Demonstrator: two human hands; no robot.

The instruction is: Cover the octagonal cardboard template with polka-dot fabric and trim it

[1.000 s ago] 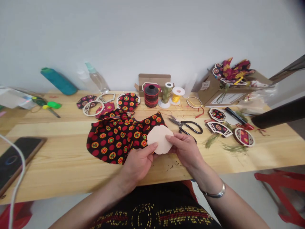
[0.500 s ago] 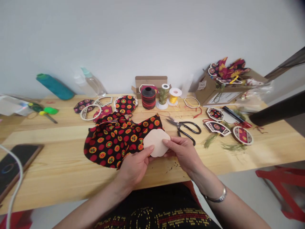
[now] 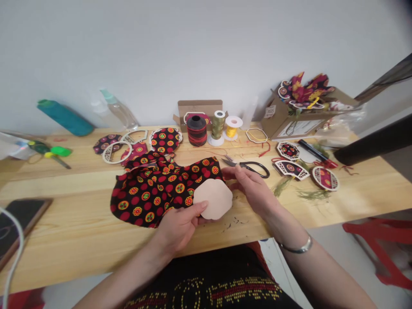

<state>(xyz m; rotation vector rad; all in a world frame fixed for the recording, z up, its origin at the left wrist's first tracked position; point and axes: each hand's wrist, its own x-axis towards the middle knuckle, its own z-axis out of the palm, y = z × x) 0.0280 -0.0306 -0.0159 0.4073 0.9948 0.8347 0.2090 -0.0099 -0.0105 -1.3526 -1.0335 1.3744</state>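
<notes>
Two bare hands work low in the middle of the frame. The left hand (image 3: 176,227) pinches a pale scalloped piece (image 3: 215,193), thumb flat on its upper face and fingers underneath; the piece sits just right of centre, over the lower right part of a patterned cloth (image 3: 138,199). That cloth, black with red dots and orange-yellow flowers, lies bunched on the bench (image 3: 96,249), left of centre. The right hand (image 3: 254,191) is beside the piece with its fingers parted, their tips close to the cloth's right edge; whether they touch it, I cannot tell. Black-handled scissors (image 3: 240,164) lie just above that hand, partly covered by it.

In the upper middle stand a dark red and black spool (image 3: 197,134), a green spool (image 3: 218,125) and a yellow spool (image 3: 232,131), in front of a small open carton (image 3: 199,105). At right, a fan-shaped ornament (image 3: 291,170) and a round ornament (image 3: 325,178) lie near a black marker (image 3: 313,150) with a red end. At far left, a phone (image 3: 21,223) lies near the frame's edge, with a white cable (image 3: 17,253) crossing in front of it.
</notes>
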